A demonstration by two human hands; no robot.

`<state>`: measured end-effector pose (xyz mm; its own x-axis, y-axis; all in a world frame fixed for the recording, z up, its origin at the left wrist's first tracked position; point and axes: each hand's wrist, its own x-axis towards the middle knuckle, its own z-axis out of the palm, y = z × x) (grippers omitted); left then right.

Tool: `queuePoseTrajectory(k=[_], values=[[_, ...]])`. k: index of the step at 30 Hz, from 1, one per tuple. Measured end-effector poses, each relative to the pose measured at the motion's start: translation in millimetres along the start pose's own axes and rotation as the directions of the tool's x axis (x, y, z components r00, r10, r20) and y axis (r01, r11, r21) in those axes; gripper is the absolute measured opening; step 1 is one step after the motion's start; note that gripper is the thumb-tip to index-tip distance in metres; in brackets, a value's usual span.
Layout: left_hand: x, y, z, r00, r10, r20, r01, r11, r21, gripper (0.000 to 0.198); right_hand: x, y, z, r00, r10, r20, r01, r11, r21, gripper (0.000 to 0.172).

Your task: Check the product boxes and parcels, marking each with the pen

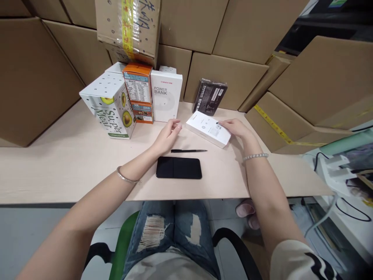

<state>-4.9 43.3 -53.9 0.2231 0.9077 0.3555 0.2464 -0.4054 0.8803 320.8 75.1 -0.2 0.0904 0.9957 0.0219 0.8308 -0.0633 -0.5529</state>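
My right hand (235, 127) grips the right end of a white box (208, 127), which lies at a slant on the table with small print and a label on its upper face. Left of that box, my left hand (168, 136) rests on the table, loosely curled with thumb and fingers a little apart and nothing in it. Between my forearms lie a black pen (189, 151) and, nearer to me, a black phone (178, 168) with a dark screen. A white power bank box (166, 95) stands upright just behind my left hand.
Orange boxes (140, 91) and a white avocado-print box (109, 107) stand at the back left, under a taped carton (128, 31). A dark wrapped box (210, 97) leans at the back. Cardboard cartons (230, 77) wall the table; a white power strip (335, 175) is at right.
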Motion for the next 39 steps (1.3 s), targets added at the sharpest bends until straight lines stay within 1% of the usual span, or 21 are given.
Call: queuePoseTrajectory(k=[2, 3, 4, 5, 6, 7, 9, 11, 13, 16, 19, 26, 28, 29, 31, 33, 34, 35, 37, 39], values=[[-0.2, 1.1, -0.7, 1.0, 0.006, -0.003, -0.005, 1.0, 0.01, 0.058, -6.6, -14.0, 6.2, 0.993, -0.04, -0.112, 0.028, 0.994, -0.109, 0.043], [-0.2, 1.8, -1.2, 1.0, 0.008, -0.004, -0.008, 1.0, 0.018, 0.057, -11.3, -22.2, 11.3, 0.985, -0.09, -0.15, 0.063, 0.983, -0.174, 0.049], [-0.3, 2.3, -1.6, 1.0, 0.009, -0.002, -0.009, 1.0, 0.027, 0.056, -16.4, -30.5, 17.3, 0.971, -0.189, -0.144, 0.136, 0.939, -0.315, 0.057], [-0.4, 2.8, -2.1, 1.0, 0.01, 0.002, -0.01, 0.999, 0.037, 0.056, -21.4, -38.1, 23.9, 0.958, -0.279, -0.073, 0.22, 0.872, -0.437, 0.06], [-0.5, 3.0, -2.6, 1.0, 0.012, 0.007, -0.012, 0.999, 0.046, 0.056, -25.5, -44.5, 30.6, 0.945, -0.326, 0.011, 0.284, 0.805, -0.521, 0.058], [-0.5, 3.0, -3.1, 1.0, 0.017, 0.007, -0.017, 0.998, 0.053, 0.056, -28.2, -49.1, 36.9, 0.941, -0.334, 0.051, 0.302, 0.76, -0.576, 0.053], [-0.3, 2.3, -4.0, 0.999, 0.034, -0.005, -0.034, 0.998, 0.056, 0.055, -28.7, -51.5, 46.7, 0.951, -0.302, 0.062, 0.275, 0.738, -0.616, 0.047], [-0.1, 1.0, -4.4, 0.999, 0.049, -0.024, -0.048, 0.998, 0.042, 0.054, -23.5, -45.8, 51.4, 0.967, -0.255, 0.015, 0.21, 0.758, -0.618, 0.051], [0.1, 0.1, -4.3, 0.998, 0.051, -0.038, -0.05, 0.998, 0.028, 0.054, -16.5, -36.0, 51.7, 0.973, -0.231, -0.023, 0.17, 0.774, -0.609, 0.058], [-0.2, 0.4, -3.5, 0.998, 0.044, -0.045, -0.043, 0.999, 0.028, 0.055, -9.7, -23.5, 50.1, 0.969, -0.243, -0.033, 0.176, 0.784, -0.595, 0.061], [-0.7, 1.5, -3.0, 0.998, 0.046, -0.047, -0.045, 0.999, 0.023, 0.055, -7.1, -18.6, 51.9, 0.963, -0.267, -0.048, 0.191, 0.793, -0.578, 0.061], [0.4, 2.1, -3.4, 0.997, 0.063, -0.042, -0.063, 0.998, 0.007, 0.05, -5.2, -21.7, 56.8, 0.965, -0.246, -0.092, 0.164, 0.839, -0.518, 0.064], [0.3, 3.1, -2.5, 0.997, 0.065, -0.044, -0.065, 0.998, -0.001, 0.045, -5.7, -29.0, 57.1, 0.947, -0.285, -0.15, 0.187, 0.866, -0.464, 0.064], [-0.1, 3.8, -1.8, 0.997, 0.065, -0.044, -0.065, 0.998, -0.003, 0.042, -4.8, -34.8, 58.1, 0.933, -0.313, -0.179, 0.219, 0.885, -0.41, 0.063], [-1.2, 5.8, -0.4, 0.997, 0.062, -0.039, -0.062, 0.998, 0.006, 0.036, 0.8, -51.1, 63.3, 0.91, -0.36, -0.203, 0.313, 0.921, -0.232, 0.061], [-2.8, 8.0, 0.9, 0.998, 0.05, -0.032, -0.049, 0.999, 0.022, 0.031, 12.2, -72.4, 73.3, 0.902, -0.399, -0.163, 0.406, 0.914, 0.006, 0.061], [-3.6, 9.1, 1.3, 0.999, 0.04, -0.027, -0.04, 0.999, 0.027, 0.029, 19.3, -84.2, 80.0, 0.904, -0.403, -0.142, 0.419, 0.901, 0.111, 0.063], [-4.4, 10.1, 1.7, 0.999, 0.03, -0.024, -0.029, 0.999, 0.027, 0.027, 26.6, -96.2, 87.3, 0.907, -0.403, -0.126, 0.42, 0.889, 0.182, 0.067], [-5.6, 12.1, 1.9, 1.0, 0.007, -0.024, -0.006, 1.0, 0.019, 0.022, 39.8, -118.9, 102.2, 0.914, -0.391, -0.107, 0.406, 0.877, 0.258, 0.074], [-6.2, 13.5, 1.5, 0.999, -0.011, -0.034, 0.011, 1.0, 0.017, 0.023, 48.1, -137.2, 114.3, 0.921, -0.375, -0.104, 0.389, 0.876, 0.286, 0.072]])
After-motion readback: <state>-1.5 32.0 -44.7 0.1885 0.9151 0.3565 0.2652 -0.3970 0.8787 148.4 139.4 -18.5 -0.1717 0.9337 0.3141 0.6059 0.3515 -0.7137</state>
